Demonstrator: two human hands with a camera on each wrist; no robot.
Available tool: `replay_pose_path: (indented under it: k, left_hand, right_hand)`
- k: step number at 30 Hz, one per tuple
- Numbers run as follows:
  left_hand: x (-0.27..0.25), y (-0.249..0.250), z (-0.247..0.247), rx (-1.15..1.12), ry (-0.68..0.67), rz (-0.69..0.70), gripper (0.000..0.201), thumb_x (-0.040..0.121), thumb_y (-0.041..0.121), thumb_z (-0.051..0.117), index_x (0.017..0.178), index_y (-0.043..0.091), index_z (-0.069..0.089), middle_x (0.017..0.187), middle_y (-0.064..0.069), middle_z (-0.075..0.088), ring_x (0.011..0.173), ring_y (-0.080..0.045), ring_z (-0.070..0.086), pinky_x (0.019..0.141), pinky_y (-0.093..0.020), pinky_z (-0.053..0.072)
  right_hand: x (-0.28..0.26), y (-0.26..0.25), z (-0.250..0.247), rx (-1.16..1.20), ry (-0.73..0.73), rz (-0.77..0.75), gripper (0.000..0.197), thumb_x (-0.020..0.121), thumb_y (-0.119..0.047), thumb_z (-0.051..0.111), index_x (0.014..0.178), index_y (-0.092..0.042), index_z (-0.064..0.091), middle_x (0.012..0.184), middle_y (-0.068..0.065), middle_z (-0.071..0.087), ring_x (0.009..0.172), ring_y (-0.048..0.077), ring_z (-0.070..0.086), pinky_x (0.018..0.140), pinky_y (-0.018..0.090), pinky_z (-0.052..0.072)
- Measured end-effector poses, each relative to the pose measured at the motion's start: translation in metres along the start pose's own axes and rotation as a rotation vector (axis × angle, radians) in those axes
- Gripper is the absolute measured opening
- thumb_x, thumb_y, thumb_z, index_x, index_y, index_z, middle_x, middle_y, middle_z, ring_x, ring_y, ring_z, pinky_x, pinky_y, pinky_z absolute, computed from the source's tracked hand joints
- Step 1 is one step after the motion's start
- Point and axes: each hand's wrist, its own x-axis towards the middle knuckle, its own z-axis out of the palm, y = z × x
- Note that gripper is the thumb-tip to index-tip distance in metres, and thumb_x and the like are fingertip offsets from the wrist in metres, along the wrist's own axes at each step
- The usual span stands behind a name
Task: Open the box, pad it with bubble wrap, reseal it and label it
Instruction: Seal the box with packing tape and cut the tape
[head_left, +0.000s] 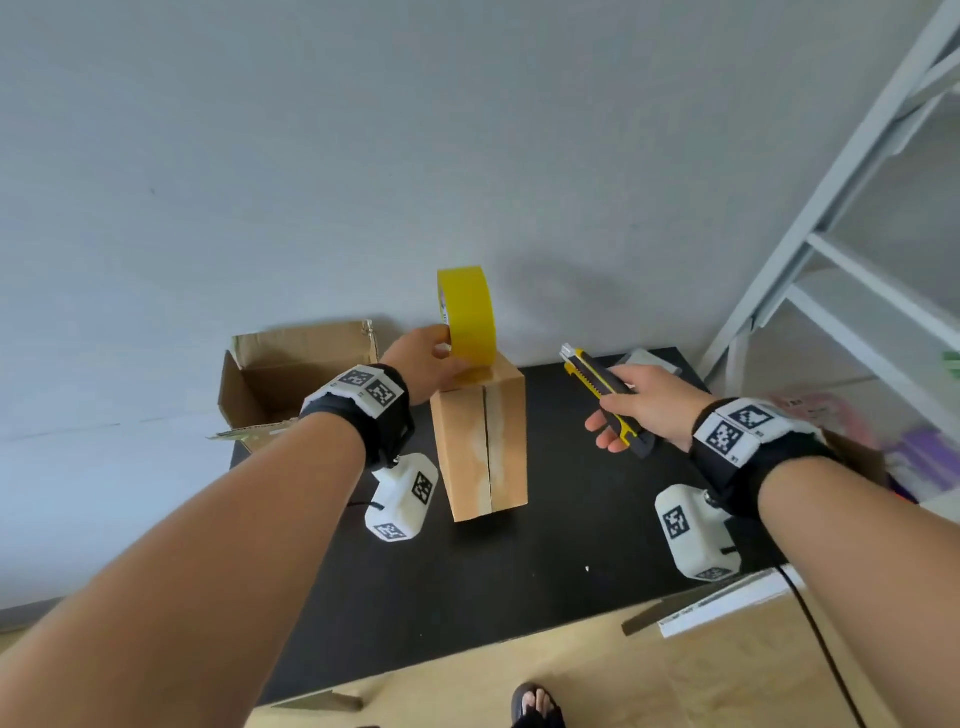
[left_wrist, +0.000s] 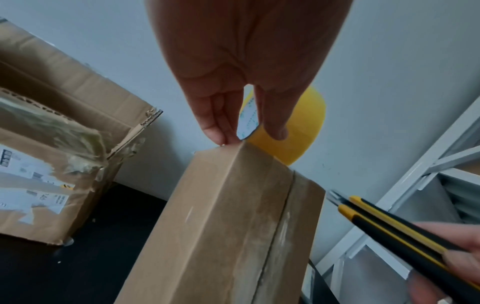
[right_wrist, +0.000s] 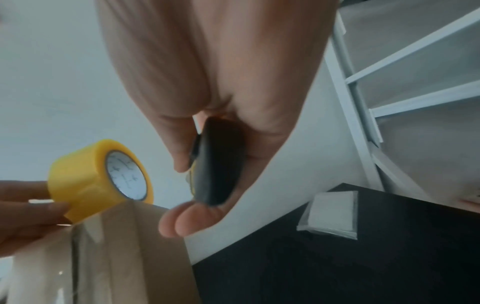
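Observation:
A small brown cardboard box (head_left: 480, 441) lies on the black table (head_left: 519, 582), its flaps closed along a centre seam. My left hand (head_left: 431, 364) holds a yellow tape roll (head_left: 467, 317) upright at the box's far end, with a strip of tape running down onto the cardboard. The tape roll (left_wrist: 303, 131) shows behind my left fingers (left_wrist: 221, 127), and the tape roll (right_wrist: 96, 176) sits above the box (right_wrist: 116, 257). To the right of the box my right hand (head_left: 639, 405) grips a yellow-and-black utility knife (head_left: 602, 389), its tip pointing up and left; the knife (left_wrist: 389, 224) is off the box.
A larger open cardboard box (head_left: 285, 379) with torn labels stands at the table's back left. A flat clear-wrapped white packet (right_wrist: 330, 214) lies at the back right. A white metal shelf frame (head_left: 841, 234) rises on the right. Bags lie beyond the table's right edge.

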Motion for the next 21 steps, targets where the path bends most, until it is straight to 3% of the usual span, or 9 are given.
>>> replay_pose_path:
  k: [4,7,9,12,16,21]
  left_hand:
    - [0.005,-0.005,0.005,0.027,0.082,0.029,0.029,0.092,0.024,0.059,0.121,0.021,0.06,0.12,0.003,0.063,0.109,-0.014,0.058,0.089,-0.026,0.042]
    - [0.01,-0.008,0.007,0.033,0.092,0.03,0.026,0.092,0.026,0.059,0.118,0.023,0.06,0.121,0.003,0.064,0.112,-0.017,0.059,0.095,-0.032,0.045]
    - [0.012,-0.007,0.008,0.017,0.078,0.024,0.025,0.092,0.028,0.059,0.117,0.024,0.06,0.119,0.003,0.065,0.11,-0.018,0.06,0.097,-0.035,0.046]
    - [0.012,-0.006,0.007,0.011,0.078,0.025,0.026,0.092,0.029,0.058,0.117,0.023,0.059,0.119,0.003,0.064,0.11,-0.018,0.059,0.096,-0.036,0.046]
    - [0.011,-0.008,0.007,-0.01,0.083,0.02,0.024,0.093,0.028,0.057,0.116,0.021,0.059,0.118,0.003,0.064,0.107,-0.019,0.06,0.095,-0.038,0.047]
    - [0.011,-0.009,0.009,-0.031,0.086,0.015,0.023,0.092,0.029,0.057,0.114,0.022,0.058,0.117,0.003,0.064,0.106,-0.019,0.06,0.096,-0.04,0.047]
  right_hand:
    - [0.007,-0.014,-0.003,-0.144,0.023,-0.047,0.031,0.097,-0.003,0.042,0.128,-0.007,0.043,0.084,0.014,0.066,0.059,0.022,0.061,0.057,0.035,0.054]
    - [0.013,-0.029,-0.005,-0.239,0.077,-0.035,0.04,0.09,-0.003,0.045,0.129,-0.012,0.038,0.081,0.007,0.059,0.059,0.017,0.053,0.052,0.028,0.047]
    - [0.014,-0.039,-0.007,-0.343,0.079,-0.056,0.041,0.088,-0.005,0.049,0.126,-0.017,0.039,0.083,0.005,0.059,0.063,0.018,0.056,0.058,0.029,0.05]
    - [0.015,-0.051,-0.009,-0.613,0.013,-0.171,0.045,0.088,-0.004,0.049,0.129,-0.021,0.043,0.098,0.003,0.064,0.084,0.022,0.065,0.078,0.039,0.056]
    - [0.016,-0.053,-0.016,-0.955,0.076,-0.364,0.044,0.092,-0.008,0.045,0.132,-0.027,0.042,0.104,0.003,0.064,0.087,0.027,0.06,0.076,0.037,0.051]
    - [0.013,-0.04,-0.033,-1.088,0.141,-0.486,0.038,0.096,-0.015,0.046,0.133,-0.026,0.044,0.111,0.002,0.061,0.092,0.03,0.059,0.08,0.037,0.047]
